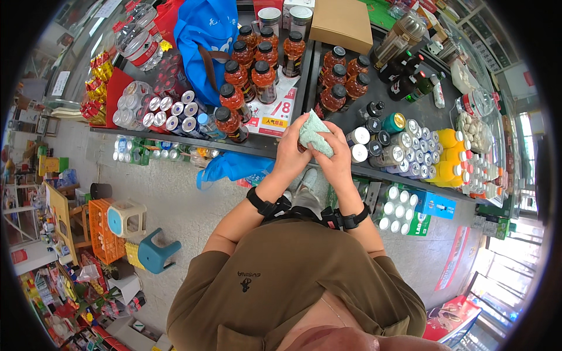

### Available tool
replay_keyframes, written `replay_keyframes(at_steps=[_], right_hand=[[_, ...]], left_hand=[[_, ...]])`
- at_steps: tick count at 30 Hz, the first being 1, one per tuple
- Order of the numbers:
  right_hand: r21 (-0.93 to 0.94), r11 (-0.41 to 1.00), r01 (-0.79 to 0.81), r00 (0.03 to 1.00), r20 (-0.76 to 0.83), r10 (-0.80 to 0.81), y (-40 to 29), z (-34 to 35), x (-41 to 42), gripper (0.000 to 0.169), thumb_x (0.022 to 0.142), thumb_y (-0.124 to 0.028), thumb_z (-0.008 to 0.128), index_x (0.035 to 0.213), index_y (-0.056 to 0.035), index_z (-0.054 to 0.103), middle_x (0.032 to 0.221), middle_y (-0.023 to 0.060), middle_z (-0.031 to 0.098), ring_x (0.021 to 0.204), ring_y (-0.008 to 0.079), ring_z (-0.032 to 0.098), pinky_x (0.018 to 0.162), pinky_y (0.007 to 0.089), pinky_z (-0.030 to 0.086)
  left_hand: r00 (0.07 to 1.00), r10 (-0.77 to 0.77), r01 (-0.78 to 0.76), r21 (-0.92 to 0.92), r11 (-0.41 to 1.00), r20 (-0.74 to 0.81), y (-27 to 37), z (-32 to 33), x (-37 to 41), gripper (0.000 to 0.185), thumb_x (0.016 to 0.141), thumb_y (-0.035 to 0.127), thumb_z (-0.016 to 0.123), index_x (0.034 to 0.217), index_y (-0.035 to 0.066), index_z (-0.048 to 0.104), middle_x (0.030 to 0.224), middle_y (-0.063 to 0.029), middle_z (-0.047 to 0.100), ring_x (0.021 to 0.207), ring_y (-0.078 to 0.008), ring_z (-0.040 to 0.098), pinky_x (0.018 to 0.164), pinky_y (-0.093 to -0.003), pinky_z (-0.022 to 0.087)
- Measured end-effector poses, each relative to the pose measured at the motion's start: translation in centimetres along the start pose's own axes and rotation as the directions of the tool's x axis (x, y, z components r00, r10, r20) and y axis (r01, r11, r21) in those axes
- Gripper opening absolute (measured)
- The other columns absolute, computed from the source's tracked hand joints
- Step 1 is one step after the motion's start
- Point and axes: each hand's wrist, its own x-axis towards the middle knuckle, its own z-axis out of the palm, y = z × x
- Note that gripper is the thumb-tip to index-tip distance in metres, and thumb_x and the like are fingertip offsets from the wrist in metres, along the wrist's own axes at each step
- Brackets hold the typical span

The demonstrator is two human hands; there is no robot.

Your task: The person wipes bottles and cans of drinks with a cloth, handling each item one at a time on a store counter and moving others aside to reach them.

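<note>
A pale green cloth (314,131) is bunched between my two hands, above the front edge of the display table. My left hand (291,147) grips its left side, while my right hand (334,147) presses on it from the right with the thumb across the front. A small reddish-brown patch shows beneath the cloth by my left fingers; what it belongs to is hidden. Left of my hands stand several orange-red bottles with black caps (264,79), some on a printed price sign (274,115). More such bottles (331,100) stand just beyond my right hand.
Cans (182,114) and a blue bag (206,48) occupy the table's left part. Dark glass bottles (400,85), more cans (417,145) and yellow bottles (448,158) are on the right. A cardboard box (341,24) sits behind. Stools (158,251) stand on the floor at left.
</note>
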Motion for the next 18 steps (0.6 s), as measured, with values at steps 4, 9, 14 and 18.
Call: replay_keyframes(at_steps=[4, 9, 14, 18], right_hand=[[0.001, 0.998, -0.06, 0.998, -0.025, 0.06, 0.5, 0.1, 1.0, 0.033, 0.073, -0.006, 0.077, 0.105, 0.0011, 0.068, 0.119, 0.0154, 0.061, 0.108, 0.0296, 0.061, 0.092, 0.0353, 0.048], [0.059, 0.994, -0.089, 0.981, -0.165, 0.098, 1.9, -0.7, 2.8, 0.027, 0.079, -0.007, 0.075, 0.102, 0.0047, 0.068, 0.113, 0.0133, 0.065, 0.1, 0.0243, 0.064, 0.087, 0.0315, 0.049], [-0.038, 0.955, 0.294, 0.946, 0.158, -0.285, -0.6, -0.5, 1.8, 0.03, 0.067, -0.009, 0.079, 0.095, -0.0029, 0.07, 0.121, 0.0133, 0.061, 0.11, 0.0326, 0.059, 0.094, 0.04, 0.047], [0.074, 0.992, 0.104, 0.994, 0.02, -0.106, 1.4, 0.0, 1.0, 0.028, 0.073, -0.007, 0.076, 0.099, -0.0006, 0.07, 0.122, 0.0138, 0.063, 0.11, 0.0283, 0.061, 0.094, 0.036, 0.047]], left_hand=[[0.991, -0.129, 0.135, -0.159, 0.978, 0.045, 0.2, -0.2, -0.1, 0.077, 0.074, -0.008, 0.071, 0.144, 0.006, 0.04, 0.132, -0.0163, 0.055, 0.116, -0.0227, 0.058, 0.099, -0.0344, 0.047], [0.99, -0.113, 0.132, -0.246, 0.96, 0.089, 0.0, -0.8, -0.4, 0.082, 0.073, -0.007, 0.073, 0.145, 0.002, 0.035, 0.127, -0.0165, 0.059, 0.116, -0.0237, 0.059, 0.101, -0.0351, 0.046], [0.986, -0.165, 0.164, -0.085, 0.983, 0.002, -0.9, -0.6, -0.6, 0.079, 0.072, 0.0, 0.071, 0.144, 0.004, 0.04, 0.132, -0.0192, 0.056, 0.116, -0.0352, 0.058, 0.098, -0.0402, 0.046], [0.989, -0.142, 0.145, -0.127, 0.981, 0.031, -0.8, -0.5, -0.7, 0.079, 0.073, -0.001, 0.071, 0.145, 0.004, 0.038, 0.13, -0.0188, 0.057, 0.118, -0.0354, 0.056, 0.099, -0.0401, 0.046]])
